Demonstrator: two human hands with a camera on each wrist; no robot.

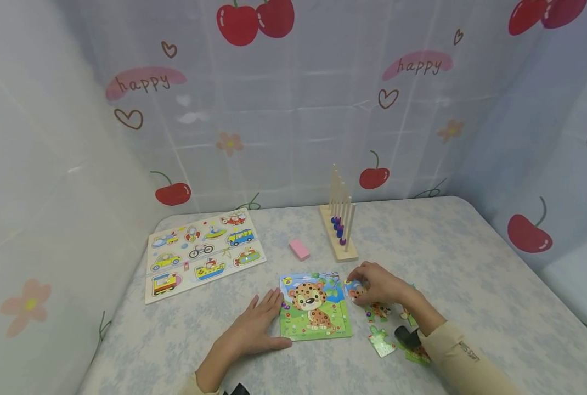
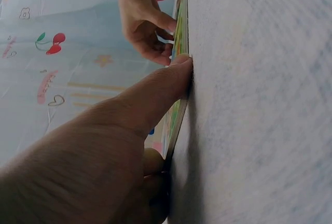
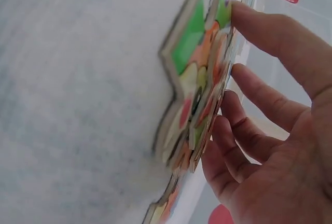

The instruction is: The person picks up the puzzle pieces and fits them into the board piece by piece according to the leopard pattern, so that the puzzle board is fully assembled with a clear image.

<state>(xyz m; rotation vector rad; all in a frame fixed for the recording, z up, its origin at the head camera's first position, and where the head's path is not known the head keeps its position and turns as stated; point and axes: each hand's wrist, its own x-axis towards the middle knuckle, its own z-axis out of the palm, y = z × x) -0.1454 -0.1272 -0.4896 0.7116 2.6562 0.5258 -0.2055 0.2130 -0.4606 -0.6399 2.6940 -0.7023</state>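
Note:
A square leopard puzzle board (image 1: pixel 315 307) lies on the table, its picture facing up. My left hand (image 1: pixel 256 323) rests flat at its left side, fingers along the edge and thumb by the near corner; in the left wrist view the thumb (image 2: pixel 161 92) touches the board's edge. Just right of the board, my right hand (image 1: pixel 374 282) pinches a puzzle piece (image 1: pixel 355 289) with blue and leopard print between thumb and fingers. More pieces lie beneath and beside that hand, among them a green piece (image 1: pixel 381 341). The right wrist view shows pieces (image 3: pixel 189 79) edge-on by the fingertips.
A wooden peg stand (image 1: pixel 340 249) with purple and blue beads is behind the board. A pink block (image 1: pixel 299 249) lies left of it. At the left is a vehicle puzzle board (image 1: pixel 199 274). A printed curtain (image 1: pixel 293 126) hangs along the table's back edge.

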